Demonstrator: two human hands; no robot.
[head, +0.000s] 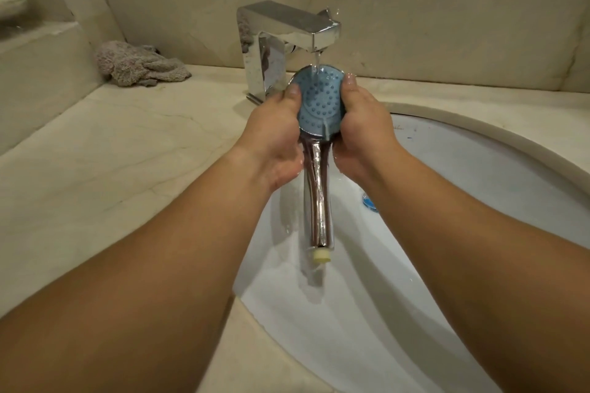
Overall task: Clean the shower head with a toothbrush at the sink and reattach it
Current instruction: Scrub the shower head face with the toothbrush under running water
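Note:
The shower head (321, 99) has a round blue nozzle face and a chrome handle that points down toward me, ending in a cream threaded tip. It hangs over the white sink (472, 169) with its face up under the running tap. My left hand (274, 134) grips its left edge, thumb on the blue face. My right hand (362, 130) grips the right edge, thumb on the rim. Water from the chrome faucet (287, 38) falls on the top of the face. A small blue object (369, 201), partly hidden by my right forearm, lies in the basin; I cannot tell what it is.
A crumpled grey cloth (137, 65) lies on the beige marble counter (95, 153) at the back left, near the wall. The counter stretches left of the sink. Marble walls rise behind the faucet.

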